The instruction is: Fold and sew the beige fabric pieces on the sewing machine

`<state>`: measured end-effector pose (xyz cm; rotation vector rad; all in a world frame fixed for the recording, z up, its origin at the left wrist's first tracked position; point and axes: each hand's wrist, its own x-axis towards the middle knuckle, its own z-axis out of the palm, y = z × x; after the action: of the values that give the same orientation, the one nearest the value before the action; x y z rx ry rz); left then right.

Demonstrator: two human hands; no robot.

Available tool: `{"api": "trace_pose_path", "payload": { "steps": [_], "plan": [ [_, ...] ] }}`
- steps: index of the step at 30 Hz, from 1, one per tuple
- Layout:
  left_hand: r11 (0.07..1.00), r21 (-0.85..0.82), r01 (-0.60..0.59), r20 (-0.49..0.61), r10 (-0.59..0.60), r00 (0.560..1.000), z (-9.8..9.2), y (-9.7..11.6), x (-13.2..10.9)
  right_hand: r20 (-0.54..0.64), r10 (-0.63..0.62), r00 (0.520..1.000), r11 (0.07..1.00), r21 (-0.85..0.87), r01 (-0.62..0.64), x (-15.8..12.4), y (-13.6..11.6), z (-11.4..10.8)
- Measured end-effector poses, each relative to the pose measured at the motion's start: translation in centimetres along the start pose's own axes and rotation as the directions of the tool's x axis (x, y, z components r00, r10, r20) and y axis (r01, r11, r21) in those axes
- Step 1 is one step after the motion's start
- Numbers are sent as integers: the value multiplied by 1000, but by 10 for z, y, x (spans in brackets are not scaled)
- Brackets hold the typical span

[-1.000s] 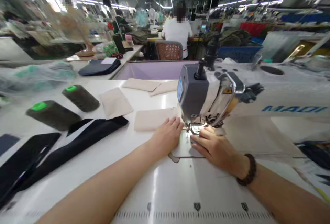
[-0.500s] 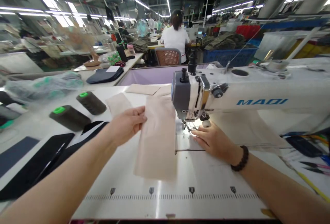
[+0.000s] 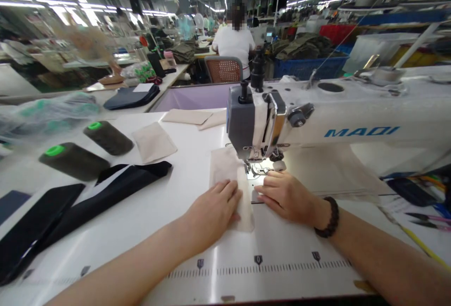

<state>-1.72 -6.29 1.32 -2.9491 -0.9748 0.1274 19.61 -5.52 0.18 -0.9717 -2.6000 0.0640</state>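
My left hand [image 3: 214, 210] lies flat, palm down, on a beige fabric strip [image 3: 225, 163], pressing it to the sewing machine table [image 3: 148, 221]. The strip sits just left of the needle area, its right edge by the presser foot [image 3: 259, 170]; my hand covers part of its middle. My right hand [image 3: 291, 198], with a dark beaded bracelet [image 3: 329, 217] at the wrist, rests at the metal needle plate [image 3: 259, 195]. Its fingers are slightly bent and point left, nothing visible in them. The white MAQI sewing machine [image 3: 338, 118] stands above this hand.
Beige fabric pieces lie behind the strip [image 3: 188, 116] and at left [image 3: 155, 141]. Two dark thread cones [image 3: 109, 138] and black material [image 3: 116, 195] are on the left. More beige fabric [image 3: 327, 170] is under the machine arm. Pens [image 3: 426, 221] lie right. A person [image 3: 234, 45] sits ahead.
The beige strip has gone from raised in my left hand to flat on the table beside the needle. My left hand has moved right and down onto it. My right hand stays by the presser foot.
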Motion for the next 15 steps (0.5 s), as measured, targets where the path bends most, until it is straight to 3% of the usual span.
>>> {"api": "trace_pose_path", "payload": {
  "steps": [6,15],
  "plan": [
    [1000,-27,3,-32,-3,999,1,-22,31,30,-26,999,1000,-11,26,0,2,4],
    [995,-99,-5,-127,-8,992,13,-31,38,35,10,999,999,-38,-9,2,2,9]
  ]
}}
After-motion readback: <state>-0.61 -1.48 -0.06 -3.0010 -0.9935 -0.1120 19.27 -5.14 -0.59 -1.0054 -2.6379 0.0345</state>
